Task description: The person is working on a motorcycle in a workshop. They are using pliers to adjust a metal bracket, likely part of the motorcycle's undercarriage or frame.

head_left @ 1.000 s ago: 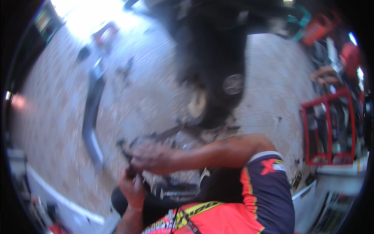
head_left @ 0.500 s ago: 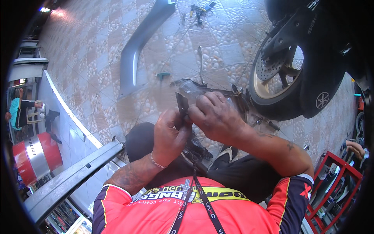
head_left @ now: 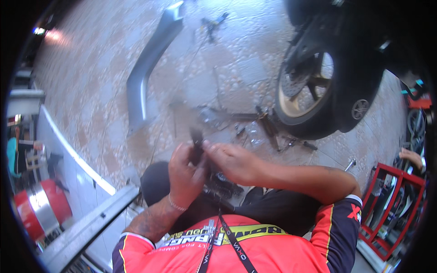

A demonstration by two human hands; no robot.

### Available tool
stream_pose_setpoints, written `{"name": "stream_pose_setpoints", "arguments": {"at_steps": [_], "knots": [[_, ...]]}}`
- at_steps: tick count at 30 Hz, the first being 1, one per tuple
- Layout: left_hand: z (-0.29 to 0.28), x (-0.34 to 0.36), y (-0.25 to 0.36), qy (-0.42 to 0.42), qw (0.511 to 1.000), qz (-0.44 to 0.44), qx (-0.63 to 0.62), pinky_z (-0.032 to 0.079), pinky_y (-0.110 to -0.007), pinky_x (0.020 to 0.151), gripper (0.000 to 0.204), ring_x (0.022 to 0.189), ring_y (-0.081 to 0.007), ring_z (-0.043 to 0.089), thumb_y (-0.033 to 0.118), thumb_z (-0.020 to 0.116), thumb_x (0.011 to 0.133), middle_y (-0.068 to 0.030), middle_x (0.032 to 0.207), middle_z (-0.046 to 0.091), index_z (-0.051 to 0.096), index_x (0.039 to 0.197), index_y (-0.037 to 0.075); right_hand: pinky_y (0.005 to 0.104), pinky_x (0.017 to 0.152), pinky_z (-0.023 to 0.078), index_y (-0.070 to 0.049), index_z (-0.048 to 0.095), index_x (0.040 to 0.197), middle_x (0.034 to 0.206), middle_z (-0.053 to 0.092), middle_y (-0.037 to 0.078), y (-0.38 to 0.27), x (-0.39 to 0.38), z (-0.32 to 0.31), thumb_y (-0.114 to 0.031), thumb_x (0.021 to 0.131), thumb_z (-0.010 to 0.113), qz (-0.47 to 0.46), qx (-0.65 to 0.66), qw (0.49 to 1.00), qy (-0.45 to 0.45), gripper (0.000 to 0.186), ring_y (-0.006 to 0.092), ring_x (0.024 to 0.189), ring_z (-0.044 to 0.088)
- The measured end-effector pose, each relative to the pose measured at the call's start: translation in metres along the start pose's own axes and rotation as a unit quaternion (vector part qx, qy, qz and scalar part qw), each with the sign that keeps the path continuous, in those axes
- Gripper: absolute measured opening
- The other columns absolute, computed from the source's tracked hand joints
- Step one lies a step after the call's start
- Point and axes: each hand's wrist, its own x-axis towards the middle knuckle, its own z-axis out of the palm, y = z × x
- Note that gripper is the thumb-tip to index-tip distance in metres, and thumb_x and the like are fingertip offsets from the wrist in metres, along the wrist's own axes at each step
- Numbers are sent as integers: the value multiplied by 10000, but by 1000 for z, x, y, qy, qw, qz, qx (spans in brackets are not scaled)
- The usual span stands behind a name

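- Nearest to us is our red jersey with black sleeves [head_left: 287, 255], crossed by a black fabric lanyard [head_left: 242, 259] that hangs in two strands.
- Our left hand [head_left: 186, 173], a silver chain bracelet [head_left: 176, 203] at its wrist, has its fingers closed around a slim, dark, blurred piece [head_left: 196, 135].
- Our right hand [head_left: 234, 164] comes across from the right, fingers curled together, its tips meeting the side of that piece; we cannot tell whether they pinch it.
- The piece stands up between both hands, its upper end pointing away from us.
- Below the hands, between our dark-trousered legs [head_left: 157, 182], lies a black, jumbled bundle [head_left: 223, 185], too unclear for us to name.
- On the patterned stone-and-tile floor [head_left: 114, 91] just beyond, we see clear crumpled plastic [head_left: 213, 118] and, to its right, dark elongated parts [head_left: 269, 129].
- Near those parts is a black-tyred wheel with a gold rim [head_left: 291, 104], beside black bodywork [head_left: 359, 88].
- Farther left lies a long, bent, silver-grey panel [head_left: 145, 77].
- Beyond its right side, we make out a small dark cluster [head_left: 213, 26], blurred.
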Motion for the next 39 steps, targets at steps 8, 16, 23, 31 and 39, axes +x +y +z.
{"name": "stream_pose_setpoints", "arguments": {"at_steps": [8, 16, 23, 31, 39], "knots": [[3, 6, -1, 14, 1000, 7, -24, 411, -357, 607, 155, 656, -238, 520, 46, 701, 825, -102, 735, 519, 551, 813, 10, 499, 791, 500, -4, 568, 1019, 959, 640, 208, 5, 11, -9, -306, 1016, 513, -101, -345, 933, 11, 307, 377, 966, 653], [9, 5, -13, 32, 996, 76, 29, 364, -327, 580, 209, 629, -149, 419, 28, 664, 851, -50, 697, 443, 478, 756, 21, 476, 764, 508, 3, 545, 1033, 932, 596, 195, 10, 10, -16, -372, 1026, 477, -269, -456, 848, 27, 381, 371, 884, 630], [7, 4, -15, 1, 1000, -12, -19, 377, -389, 607, 212, 642, -262, 474, 40, 714, 820, -103, 728, 476, 507, 791, 7, 433, 788, 501, -21, 597, 986, 958, 606, 157, -6, 5, -25, -264, 929, 568, -276, -468, 833, 100, 251, 322, 885, 634], [3, 3, -7, -24, 999, 23, -6, 432, -357, 631, 140, 671, -248, 558, 44, 718, 808, -91, 736, 558, 578, 811, 30, 461, 750, 539, -40, 654, 894, 843, 676, 158, -12, 5, -28, -236, 908, 586, -250, -440, 861, 53, 208, 310, 827, 697], [13, 0, -8, -33, 997, -36, -60, 442, -348, 635, 160, 672, -216, 564, 89, 762, 840, -87, 762, 589, 643, 913, 11, 473, 806, 539, -17, 722, 943, 939, 704, 216, 82, 57, -94, -210, 878, 618, 84, -437, 891, -93, 229, 393, 916, 679]]}}
